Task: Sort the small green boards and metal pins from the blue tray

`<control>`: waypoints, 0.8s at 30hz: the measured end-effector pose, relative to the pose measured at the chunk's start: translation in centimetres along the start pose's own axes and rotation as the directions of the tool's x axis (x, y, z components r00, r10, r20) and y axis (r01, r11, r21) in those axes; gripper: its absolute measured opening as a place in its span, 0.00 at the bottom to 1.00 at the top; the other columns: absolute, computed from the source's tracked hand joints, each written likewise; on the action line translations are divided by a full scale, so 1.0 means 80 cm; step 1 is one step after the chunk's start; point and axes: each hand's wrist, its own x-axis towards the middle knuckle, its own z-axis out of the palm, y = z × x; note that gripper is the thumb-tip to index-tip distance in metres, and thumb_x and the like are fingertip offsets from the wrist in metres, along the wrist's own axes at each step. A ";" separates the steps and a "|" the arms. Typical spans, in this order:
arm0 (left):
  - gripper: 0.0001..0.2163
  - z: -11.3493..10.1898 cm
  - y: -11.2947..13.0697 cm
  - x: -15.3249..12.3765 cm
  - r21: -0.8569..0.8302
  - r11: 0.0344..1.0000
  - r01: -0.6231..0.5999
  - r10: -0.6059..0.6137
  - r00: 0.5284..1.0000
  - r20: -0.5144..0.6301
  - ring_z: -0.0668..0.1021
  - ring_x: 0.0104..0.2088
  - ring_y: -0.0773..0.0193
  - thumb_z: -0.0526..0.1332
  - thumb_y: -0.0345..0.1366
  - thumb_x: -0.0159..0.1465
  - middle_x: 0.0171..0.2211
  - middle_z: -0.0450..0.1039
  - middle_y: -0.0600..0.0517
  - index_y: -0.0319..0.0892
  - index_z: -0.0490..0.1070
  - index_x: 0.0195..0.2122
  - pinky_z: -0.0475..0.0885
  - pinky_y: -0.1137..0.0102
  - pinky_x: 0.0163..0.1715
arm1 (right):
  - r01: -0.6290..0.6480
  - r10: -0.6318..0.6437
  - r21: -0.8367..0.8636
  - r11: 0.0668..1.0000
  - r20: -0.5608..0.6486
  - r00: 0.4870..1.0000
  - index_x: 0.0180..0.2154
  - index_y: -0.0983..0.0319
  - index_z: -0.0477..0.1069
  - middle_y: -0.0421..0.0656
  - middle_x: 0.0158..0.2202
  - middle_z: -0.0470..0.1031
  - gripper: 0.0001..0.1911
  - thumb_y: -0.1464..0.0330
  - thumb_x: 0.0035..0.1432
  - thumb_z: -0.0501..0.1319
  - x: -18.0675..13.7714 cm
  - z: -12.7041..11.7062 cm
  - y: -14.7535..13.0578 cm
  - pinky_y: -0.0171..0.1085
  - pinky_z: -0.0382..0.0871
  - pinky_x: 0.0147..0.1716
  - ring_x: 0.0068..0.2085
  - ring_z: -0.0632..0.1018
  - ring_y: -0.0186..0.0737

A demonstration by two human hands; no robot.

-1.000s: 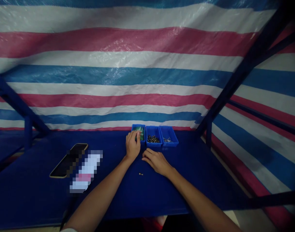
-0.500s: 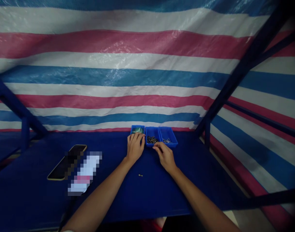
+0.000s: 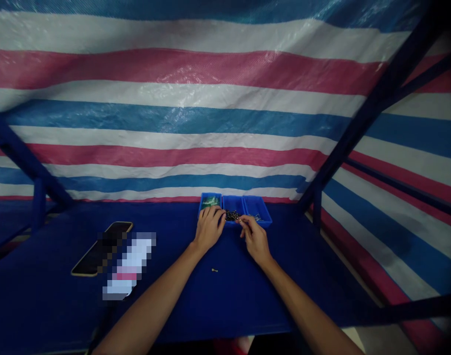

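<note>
Touching both hands [image 3: 230, 231] (fingertips): middle bin [image 3: 234, 204]

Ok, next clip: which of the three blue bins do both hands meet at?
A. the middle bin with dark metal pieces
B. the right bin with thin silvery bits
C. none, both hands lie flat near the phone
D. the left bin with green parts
A: the fingertips of the left hand and the right hand come together at the front edge of the middle bin, the one holding dark metal pieces.
</note>
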 end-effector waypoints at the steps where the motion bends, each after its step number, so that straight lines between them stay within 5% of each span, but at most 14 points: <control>1: 0.11 0.000 0.000 0.000 -0.001 1.000 0.003 -0.003 1.000 0.003 0.77 0.52 0.53 0.55 0.37 0.77 0.50 0.77 0.46 0.47 0.76 0.52 0.69 0.56 0.53 | -0.023 0.023 0.004 1.000 -0.006 1.000 0.51 0.57 0.71 0.43 0.37 0.81 0.14 0.57 0.77 0.52 0.000 0.001 0.000 0.38 0.75 0.33 0.26 0.77 0.38; 5: 0.11 -0.001 0.001 0.000 -0.001 1.000 0.013 -0.013 1.000 0.011 0.76 0.53 0.53 0.55 0.37 0.77 0.51 0.76 0.46 0.46 0.76 0.52 0.69 0.56 0.54 | -0.071 0.071 -0.005 0.997 -0.023 0.997 0.50 0.57 0.70 0.36 0.26 0.72 0.13 0.57 0.76 0.53 -0.001 0.000 0.000 0.35 0.71 0.29 0.26 0.76 0.38; 14: 0.11 0.000 0.002 0.001 -0.006 1.000 0.014 -0.014 1.000 0.009 0.76 0.52 0.53 0.55 0.37 0.77 0.50 0.77 0.46 0.46 0.76 0.51 0.68 0.56 0.54 | 0.021 -0.021 0.007 1.000 -0.037 0.999 0.51 0.58 0.71 0.43 0.42 0.77 0.17 0.61 0.79 0.46 0.000 0.001 0.008 0.36 0.73 0.31 0.25 0.74 0.33; 24: 0.11 -0.002 0.003 0.001 -0.013 1.000 0.015 -0.015 1.000 0.016 0.77 0.52 0.52 0.54 0.37 0.77 0.50 0.77 0.46 0.47 0.76 0.52 0.68 0.56 0.53 | -0.047 0.048 0.034 0.998 -0.031 0.998 0.51 0.57 0.71 0.41 0.35 0.79 0.14 0.57 0.77 0.52 -0.001 -0.002 0.005 0.35 0.74 0.27 0.25 0.77 0.36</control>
